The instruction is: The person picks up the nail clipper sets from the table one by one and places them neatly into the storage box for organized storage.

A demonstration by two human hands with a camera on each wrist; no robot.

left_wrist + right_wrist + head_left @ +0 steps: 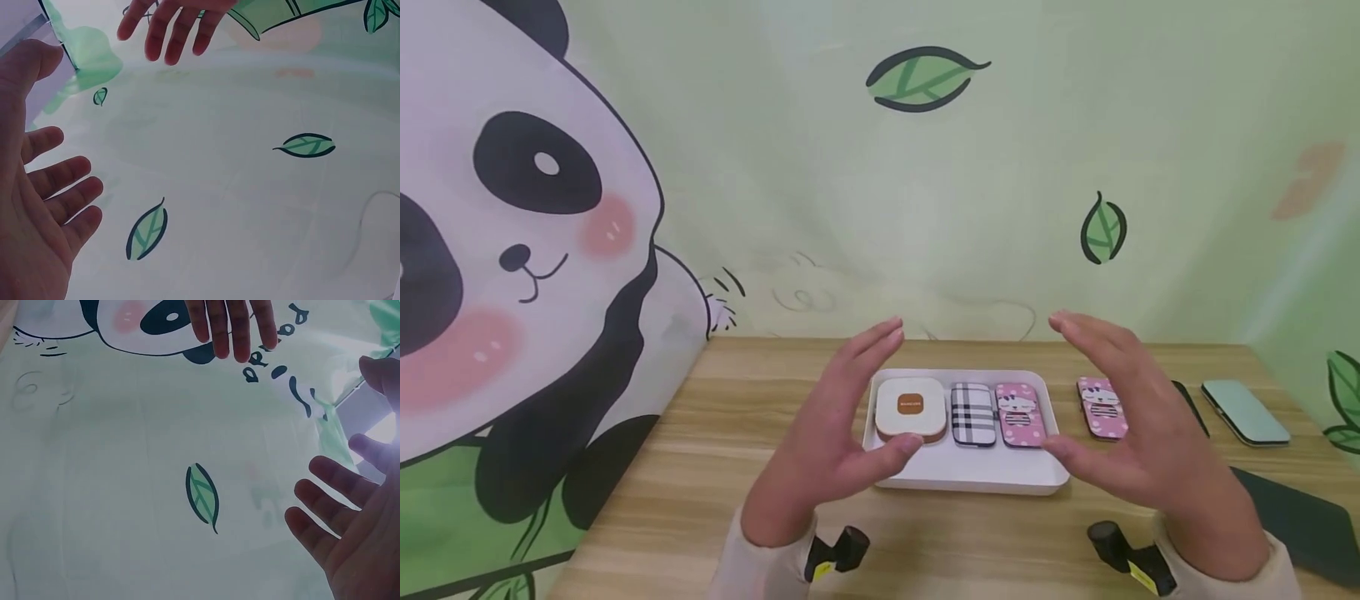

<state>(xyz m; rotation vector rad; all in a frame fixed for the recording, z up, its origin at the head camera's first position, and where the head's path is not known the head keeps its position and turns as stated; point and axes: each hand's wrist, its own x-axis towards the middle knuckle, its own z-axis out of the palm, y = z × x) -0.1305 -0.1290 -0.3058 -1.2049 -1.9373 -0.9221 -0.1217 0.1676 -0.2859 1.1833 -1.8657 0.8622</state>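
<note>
My left hand [838,425] and right hand [1142,433] are raised with palms facing each other, fingers extended and thumbs apart, holding nothing. Between them on the table in the head view sits a white tray [970,479]. Inside it, from left to right, lie a white rounded-square case [891,425] with a brown label, a black-and-white plaid case [973,417] and a pink cartoon case [1019,417]. A second pink case [1097,408] lies outside the tray, partly hidden behind my right hand. Both wrist views show the hands [31,194] [356,531] against the backdrop.
On the wooden table [700,500], to the right, lie a pale mint case [1246,412], a dark item [1192,407] mostly behind the right hand, and a dark flat object [1303,521]. A printed panda-and-leaf backdrop [820,183] rises behind the table.
</note>
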